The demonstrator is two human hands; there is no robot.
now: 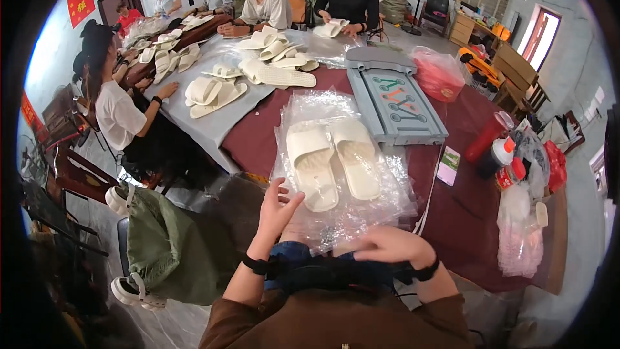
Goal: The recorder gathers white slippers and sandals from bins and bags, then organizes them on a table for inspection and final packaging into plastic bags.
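Observation:
A pair of cream open-toe slippers (312, 167) lies side by side on a stack of clear plastic bags (387, 203), at the table edge in front of me. Whether the pair is inside the top bag I cannot tell. Just left of the slippers' near ends, my left hand (278, 210) is raised with its fingers apart, holding nothing. My right hand (392, 245) reaches leftward over the near edge of the bags. Its fingertips are blurred, so their grip does not show.
More cream slippers (284, 76) are heaped farther back. A grey folded plastic stool (397, 100) stands right of the bags, near a phone (449, 166), a red bottle (487, 136) and a pink bag (438, 72). Co-workers (123, 90) sit along the left and far sides.

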